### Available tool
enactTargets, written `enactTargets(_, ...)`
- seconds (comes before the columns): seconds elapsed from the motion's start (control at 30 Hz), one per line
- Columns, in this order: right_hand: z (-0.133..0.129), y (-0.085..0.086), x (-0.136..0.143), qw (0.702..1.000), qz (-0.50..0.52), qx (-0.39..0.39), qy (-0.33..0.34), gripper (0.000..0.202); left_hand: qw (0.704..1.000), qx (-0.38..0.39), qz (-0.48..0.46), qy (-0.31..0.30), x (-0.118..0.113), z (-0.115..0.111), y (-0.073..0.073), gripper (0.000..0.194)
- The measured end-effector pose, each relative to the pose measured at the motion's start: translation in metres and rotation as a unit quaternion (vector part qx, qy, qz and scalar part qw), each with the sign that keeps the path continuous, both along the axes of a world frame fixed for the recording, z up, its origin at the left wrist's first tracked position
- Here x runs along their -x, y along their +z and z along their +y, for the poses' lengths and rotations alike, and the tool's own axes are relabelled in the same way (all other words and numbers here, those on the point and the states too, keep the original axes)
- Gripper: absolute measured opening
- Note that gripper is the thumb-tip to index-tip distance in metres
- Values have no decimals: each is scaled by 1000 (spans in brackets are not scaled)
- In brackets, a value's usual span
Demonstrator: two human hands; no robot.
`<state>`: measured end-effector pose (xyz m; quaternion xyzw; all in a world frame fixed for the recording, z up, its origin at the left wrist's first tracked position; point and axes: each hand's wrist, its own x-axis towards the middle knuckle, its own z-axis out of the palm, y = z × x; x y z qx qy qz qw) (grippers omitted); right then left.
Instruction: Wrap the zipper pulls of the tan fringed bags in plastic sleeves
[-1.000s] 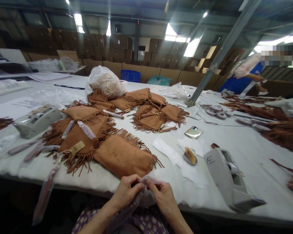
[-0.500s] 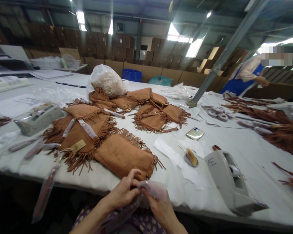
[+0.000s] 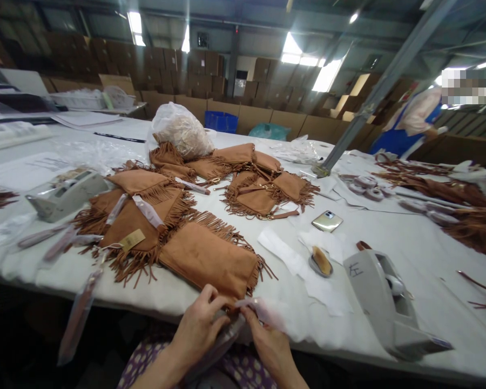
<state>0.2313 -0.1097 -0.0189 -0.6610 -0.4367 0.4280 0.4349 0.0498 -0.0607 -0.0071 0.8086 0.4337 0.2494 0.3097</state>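
Observation:
A tan suede bag with fringe (image 3: 210,254) lies at the table's front edge. My left hand (image 3: 200,321) is closed in a pinch at its near right corner, where a small metal fitting partly shows. Just to the right, my right hand (image 3: 271,340) pinches a strap wrapped in thin translucent plastic (image 3: 261,309) between thumb and fingers. The wrap hangs down between both hands towards my lap. Left of this bag, several more fringed bags lie piled, with a paper tag (image 3: 133,239) and a plastic-wrapped strap (image 3: 146,212) on top.
A grey tape dispenser (image 3: 380,292) stands at the right, another dispenser (image 3: 67,194) at the left. A phone (image 3: 327,221), white paper strips (image 3: 281,251) and a small dish (image 3: 321,265) lie right of the bags. Behind, a metal post (image 3: 348,132) rises. A co-worker (image 3: 413,121) stands far right.
My hands have come closer to the bag's corner, and the wrapped strap has dropped lower and flatter against it. The view has shifted slightly; the co-worker's arm has moved.

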Motion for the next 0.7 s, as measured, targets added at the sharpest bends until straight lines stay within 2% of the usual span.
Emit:
enactTargets(0.07, 2, 5, -2, 1000, 14, 11, -15, 21, 999, -9, 38, 14, -5, -4, -5, 27)
enactTargets(0.17, 9, 21, -5, 999, 14, 18, -47, 18, 996, -59, 56, 32, -18, -1, -12, 33)
enactTargets(0.23, 14, 35, -8, 998, 14, 13, -66, 20, 996, -72, 34, 35, -31, 7, -15, 33)
enactTargets(0.33, 23, 53, -16, 996, 4, 13, -88, 24, 998, -31, -51, 15, -51, 22, -14, 30)
enactTargets(0.43, 30, 70, -27, 994, -13, 7, -108, 27, 988, -1, -149, -48, -67, 36, -6, 29)
enactTargets(0.5, 35, 84, -36, 993, -21, -19, -111, 27, 980, -10, -174, -94, -72, 44, 3, 28)
enactTargets(0.6, 44, 104, -49, 994, -30, -48, -90, 26, 980, -51, -148, -126, -75, 56, 20, 27)
enactTargets(0.7, 51, 115, -59, 998, 1, -51, -29, 22, 978, -75, -119, -152, -77, 63, 35, 22)
